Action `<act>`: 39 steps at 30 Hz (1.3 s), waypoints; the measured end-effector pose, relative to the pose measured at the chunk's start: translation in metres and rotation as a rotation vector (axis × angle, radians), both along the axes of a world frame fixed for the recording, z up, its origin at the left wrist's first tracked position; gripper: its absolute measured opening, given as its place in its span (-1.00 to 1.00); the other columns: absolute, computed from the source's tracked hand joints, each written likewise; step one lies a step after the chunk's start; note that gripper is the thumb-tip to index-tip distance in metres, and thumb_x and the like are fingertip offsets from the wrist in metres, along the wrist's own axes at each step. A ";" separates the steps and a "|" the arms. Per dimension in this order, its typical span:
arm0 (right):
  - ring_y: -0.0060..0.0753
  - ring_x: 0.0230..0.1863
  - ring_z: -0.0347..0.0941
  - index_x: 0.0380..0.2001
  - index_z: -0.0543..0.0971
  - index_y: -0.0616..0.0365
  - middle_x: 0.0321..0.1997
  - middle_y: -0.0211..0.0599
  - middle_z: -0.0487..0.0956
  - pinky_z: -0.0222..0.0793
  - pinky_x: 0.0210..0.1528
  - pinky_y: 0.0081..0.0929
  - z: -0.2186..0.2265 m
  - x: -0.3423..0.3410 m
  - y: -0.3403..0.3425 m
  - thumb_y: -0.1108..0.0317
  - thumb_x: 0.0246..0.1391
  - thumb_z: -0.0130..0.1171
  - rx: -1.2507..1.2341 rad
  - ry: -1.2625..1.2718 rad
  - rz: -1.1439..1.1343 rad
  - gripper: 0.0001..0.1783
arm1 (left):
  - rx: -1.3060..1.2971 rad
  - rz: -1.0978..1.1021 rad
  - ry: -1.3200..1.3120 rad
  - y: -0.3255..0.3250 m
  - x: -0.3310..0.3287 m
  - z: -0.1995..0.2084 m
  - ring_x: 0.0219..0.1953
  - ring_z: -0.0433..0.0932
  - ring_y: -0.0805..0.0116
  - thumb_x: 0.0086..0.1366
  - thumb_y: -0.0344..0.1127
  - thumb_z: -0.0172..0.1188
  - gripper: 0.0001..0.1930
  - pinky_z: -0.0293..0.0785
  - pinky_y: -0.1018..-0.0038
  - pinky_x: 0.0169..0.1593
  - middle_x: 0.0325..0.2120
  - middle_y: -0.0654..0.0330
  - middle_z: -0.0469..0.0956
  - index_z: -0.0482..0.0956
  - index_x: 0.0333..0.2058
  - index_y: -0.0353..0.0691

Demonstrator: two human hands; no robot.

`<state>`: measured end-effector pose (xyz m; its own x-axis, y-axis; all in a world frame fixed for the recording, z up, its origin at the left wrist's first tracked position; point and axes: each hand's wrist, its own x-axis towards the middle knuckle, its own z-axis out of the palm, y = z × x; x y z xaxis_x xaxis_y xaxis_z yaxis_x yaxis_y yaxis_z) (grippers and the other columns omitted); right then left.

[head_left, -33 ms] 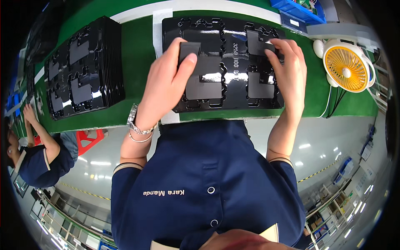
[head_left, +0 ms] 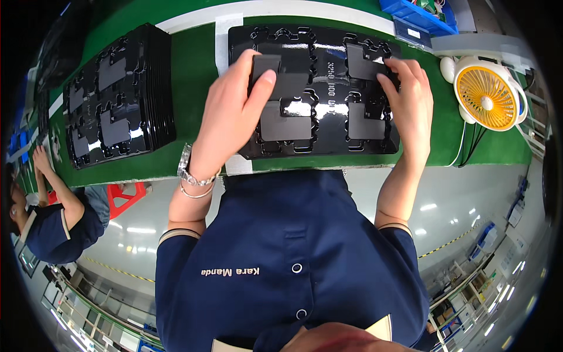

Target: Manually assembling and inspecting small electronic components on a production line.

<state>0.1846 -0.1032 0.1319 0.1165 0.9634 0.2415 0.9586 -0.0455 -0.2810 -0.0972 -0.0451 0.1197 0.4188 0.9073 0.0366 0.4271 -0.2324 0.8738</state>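
A black moulded tray [head_left: 331,132] lies in front of me, with flat dark L-shaped pieces in its pockets. My left hand [head_left: 237,102] is closed on the L-shaped piece [head_left: 293,82] at the tray's far left pocket, thumb on top; the fingers beneath are hidden. At the far right pocket, my right hand [head_left: 407,97] is beside another L-shaped piece [head_left: 360,64]. Its thumb and forefinger are apart at that piece's right end, the tips touching or just off it. Nearer me lie two more pieces, a left one [head_left: 287,128] and a right one [head_left: 360,126].
On the left of the green bench [head_left: 196,111] stands a stack of similar black trays [head_left: 155,88]. A yellow and white fan [head_left: 488,97] with a cable is on the right. A blue bin [head_left: 419,17] stands at the back right. Another person [head_left: 64,223] works far left.
My left hand has shifted slightly away from me with its piece. My right hand has drawn a little to the right, its fingertips nearer the piece's end.
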 end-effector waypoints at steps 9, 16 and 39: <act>-0.18 -0.25 0.49 -0.25 0.54 0.18 -0.30 -0.26 0.51 0.42 -0.16 -0.31 -0.004 0.017 0.004 0.45 0.02 0.34 -0.108 0.178 -0.025 -0.78 | 0.400 0.066 0.203 0.039 0.014 -0.027 -0.33 0.50 0.20 0.30 -0.26 0.25 -0.71 0.35 0.17 0.00 -0.38 0.19 0.55 0.51 -0.02 -0.13; -0.63 -0.40 0.45 -0.26 0.53 0.20 -0.37 -0.41 0.60 0.39 -0.30 -0.57 0.011 -0.024 -0.018 0.46 0.09 0.32 -0.054 0.734 -0.070 -0.82 | 0.306 0.056 0.026 0.014 0.018 -0.008 -0.18 0.58 0.27 0.29 -0.24 0.29 -0.61 0.47 0.34 -0.05 -0.17 0.18 0.62 0.51 0.06 -0.16; -0.39 -0.43 0.52 -0.32 0.54 0.27 -0.43 -0.23 0.56 0.40 -0.36 -0.44 0.015 -0.089 -0.008 0.45 0.16 0.19 -0.156 0.917 0.282 -0.90 | -0.145 -0.117 -0.106 -0.030 0.007 0.006 -0.37 0.65 0.46 0.32 -0.37 0.23 -0.58 0.67 0.50 -0.34 -0.31 0.14 0.62 0.36 0.07 -0.46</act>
